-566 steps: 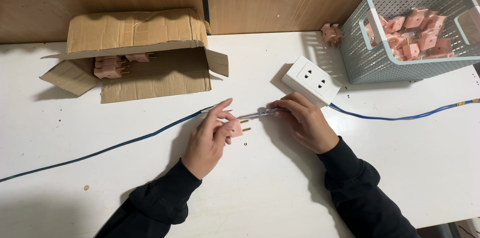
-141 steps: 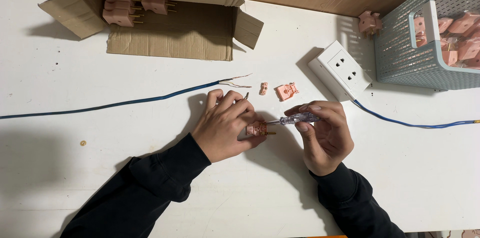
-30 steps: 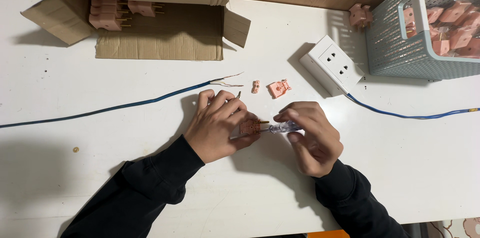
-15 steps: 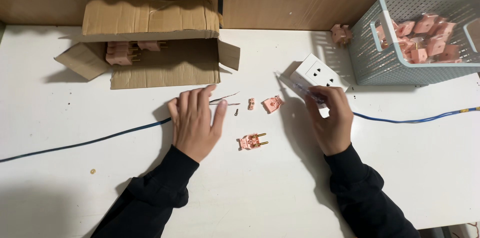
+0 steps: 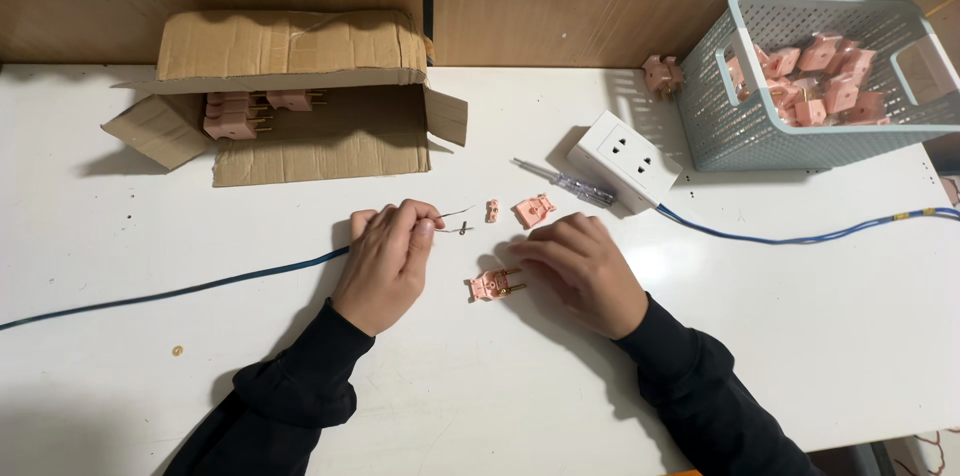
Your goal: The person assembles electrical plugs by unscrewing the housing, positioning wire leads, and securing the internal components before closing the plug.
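Note:
My left hand (image 5: 388, 261) pinches the stripped end of a blue cable (image 5: 200, 287), whose bare wires (image 5: 455, 219) stick out to the right. My right hand (image 5: 580, 271) lies palm down with its fingertips touching a pink plug body with brass prongs (image 5: 493, 285). A pink plug cover (image 5: 534, 210) and a small pink clamp piece (image 5: 491, 211) lie just beyond the hands. A screwdriver with a clear handle (image 5: 565, 181) rests on the table beside a white socket block (image 5: 624, 160).
An open cardboard box (image 5: 290, 96) holding pink plugs sits at the back left. A pale blue mesh basket (image 5: 815, 86) of pink plugs stands at the back right, with loose plugs (image 5: 661, 74) beside it. A second blue cable (image 5: 800, 236) runs right from the socket block.
My right hand has put the screwdriver down by the socket block and come back to the plug body. My left hand has picked up the cable end.

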